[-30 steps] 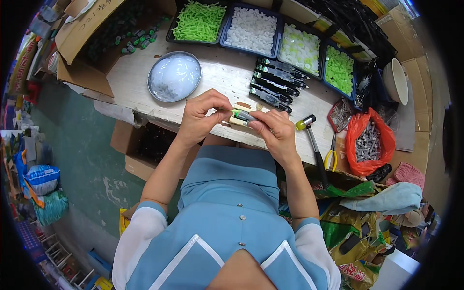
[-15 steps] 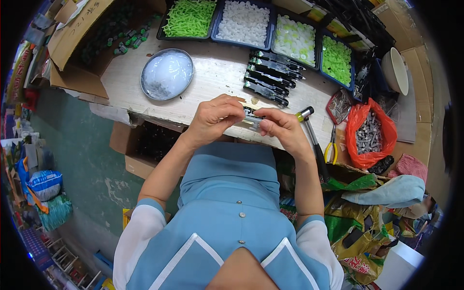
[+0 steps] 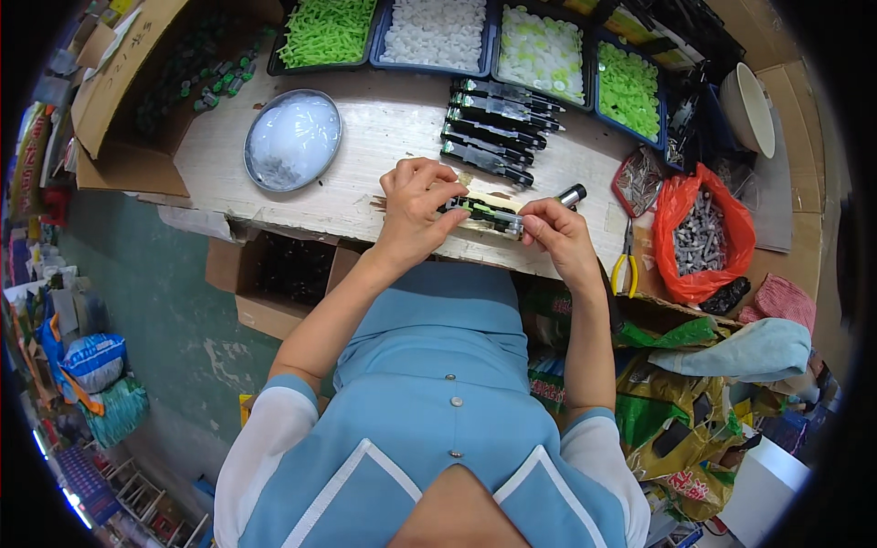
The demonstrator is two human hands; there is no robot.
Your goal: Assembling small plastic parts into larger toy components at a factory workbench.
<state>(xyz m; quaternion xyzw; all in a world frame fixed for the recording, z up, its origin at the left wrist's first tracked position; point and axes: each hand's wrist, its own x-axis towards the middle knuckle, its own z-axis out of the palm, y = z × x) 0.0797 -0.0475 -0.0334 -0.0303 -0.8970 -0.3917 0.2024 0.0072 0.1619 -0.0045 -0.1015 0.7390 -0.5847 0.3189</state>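
A slim black part with a bright green strip inside [image 3: 484,212] lies along the table's front edge. My left hand [image 3: 416,203] grips its left end, with thumb and forefinger closed on it. My right hand [image 3: 559,230] pinches a small greyish piece [image 3: 515,224] at the right end of that part. From this view I cannot tell whether the piece is fixed in. Beyond my hands, several similar long black assemblies [image 3: 493,132] lie side by side. A hammer [image 3: 573,194] rests just behind my right hand, its handle partly hidden.
Trays of green sticks [image 3: 329,32], white pieces [image 3: 434,35], pale discs [image 3: 541,53] and green pieces [image 3: 628,91] line the back. A round metal dish [image 3: 292,139] sits left. Yellow-handled pliers [image 3: 627,265] and a red bag of grey metal parts [image 3: 702,239] are right.
My hands have come down nearer the table edge and spread apart, my right hand moving right. The black part with its green strip now shows between them. The whole view has shifted slightly.
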